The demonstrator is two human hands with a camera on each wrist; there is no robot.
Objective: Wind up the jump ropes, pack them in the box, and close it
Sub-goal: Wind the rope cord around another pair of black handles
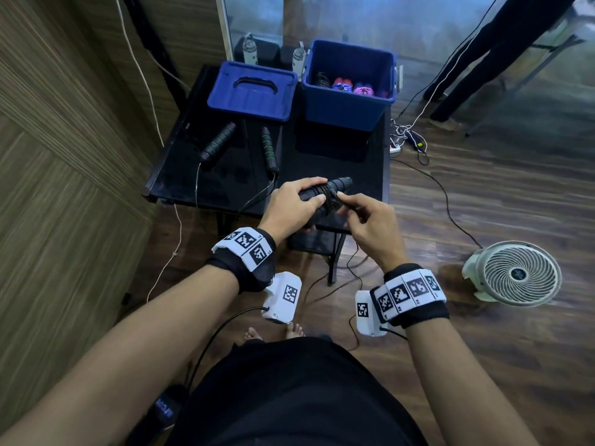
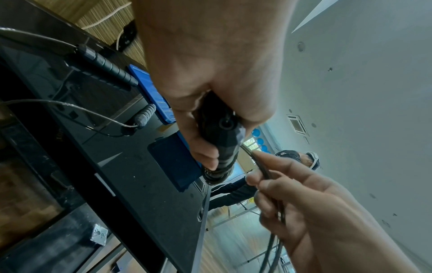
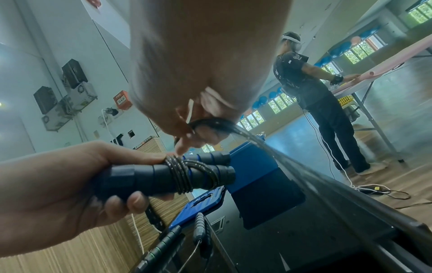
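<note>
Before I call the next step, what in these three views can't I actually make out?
- Cord left to wind: the cord blurs in the right wrist view; the right hand hides it from the head camera.
- Box contents: the box wall hides all but a few coloured bundles, head view.
- Green-ringed rope: its cord drops past the table edge.
- Left hand covers the held handles' near ends.

Both forearms reach forward, a marker band on each wrist. The left hand is curled round a pair of handles — thumb on top, fingers wrapped beneath. The right hand sits just beside it, fingertips pinching the cord — knuckles up, wrist bent slightly inward.
</note>
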